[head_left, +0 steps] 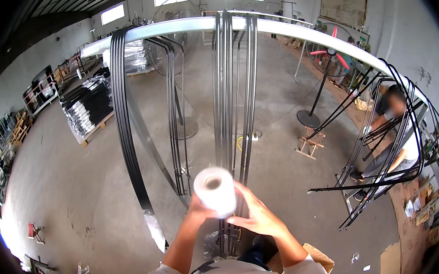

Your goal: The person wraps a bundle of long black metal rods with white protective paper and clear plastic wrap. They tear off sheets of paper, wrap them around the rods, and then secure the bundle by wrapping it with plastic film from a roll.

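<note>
A white roll of clear plastic film [216,191] is held up in front of me, its hollow core showing at the top. My left hand [201,208] is closed round its lower left side, slightly blurred. On the roll's right, my right hand [258,216] has thumb and fingers apart; whether it touches the roll is hard to tell. Just behind both hands hangs a bundle of long black tubes [226,96], whose lower ends drop close to my body. Another black tube bundle [127,124] hangs to the left, with plastic film [155,231] round its lower end.
A white overhead beam [187,25] carries the tubes. Bent black tubes [406,126] hang at right, where a person [407,146] works. A pedestal fan [312,111], a small wooden stool [310,144] and a wrapped pallet stack [85,103] stand beyond. A cardboard box [321,257] sits beside me.
</note>
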### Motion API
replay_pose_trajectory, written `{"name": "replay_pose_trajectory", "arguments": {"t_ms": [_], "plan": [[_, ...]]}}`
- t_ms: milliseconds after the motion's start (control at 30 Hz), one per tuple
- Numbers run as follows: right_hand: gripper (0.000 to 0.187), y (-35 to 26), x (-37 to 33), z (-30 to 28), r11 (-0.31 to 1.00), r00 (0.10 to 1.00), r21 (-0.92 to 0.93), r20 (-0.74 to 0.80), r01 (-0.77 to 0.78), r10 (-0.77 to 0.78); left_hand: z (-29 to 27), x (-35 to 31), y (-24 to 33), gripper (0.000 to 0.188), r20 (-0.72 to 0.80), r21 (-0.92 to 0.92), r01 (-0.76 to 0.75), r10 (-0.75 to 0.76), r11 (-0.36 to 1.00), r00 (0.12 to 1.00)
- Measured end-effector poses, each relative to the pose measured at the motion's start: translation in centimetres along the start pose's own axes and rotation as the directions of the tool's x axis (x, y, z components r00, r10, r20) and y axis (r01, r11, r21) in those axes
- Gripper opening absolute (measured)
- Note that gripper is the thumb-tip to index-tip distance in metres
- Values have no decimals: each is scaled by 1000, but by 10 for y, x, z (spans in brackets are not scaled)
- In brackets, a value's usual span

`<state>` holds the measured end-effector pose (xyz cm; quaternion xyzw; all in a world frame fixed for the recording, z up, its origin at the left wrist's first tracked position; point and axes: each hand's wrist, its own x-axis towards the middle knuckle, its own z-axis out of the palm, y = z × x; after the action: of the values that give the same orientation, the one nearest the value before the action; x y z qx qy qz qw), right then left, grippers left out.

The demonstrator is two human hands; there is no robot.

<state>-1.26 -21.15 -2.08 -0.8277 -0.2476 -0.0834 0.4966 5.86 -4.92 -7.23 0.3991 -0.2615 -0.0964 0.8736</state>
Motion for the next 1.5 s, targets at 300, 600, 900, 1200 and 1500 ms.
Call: {"name": "replay_pose_trajectory", "arguments": {"t_ms": [300, 600, 900, 1200, 1500], "plan": [[82, -20, 94, -57, 899, 819, 219, -532, 379, -216, 77, 111, 58, 83, 174, 331, -116, 61, 936, 983], [86, -62, 247, -265, 937, 580, -297, -737, 184, -348, 146, 224, 104, 62, 543, 639, -622, 308, 453, 782], [98, -42, 287, -310, 914, 748, -406, -610, -10, -263, 163, 314, 97, 74, 538, 829, -552, 407, -93, 738], [85, -49, 272, -325, 936, 886, -353, -431, 6, -169, 189, 348, 81, 68, 475, 880, -378, 507, -288, 719], [54, -51, 277, -331, 964, 926, -192, -295, 183, -235, 184, 366, 84, 49, 403, 915, -339, 561, -221, 723]]}}
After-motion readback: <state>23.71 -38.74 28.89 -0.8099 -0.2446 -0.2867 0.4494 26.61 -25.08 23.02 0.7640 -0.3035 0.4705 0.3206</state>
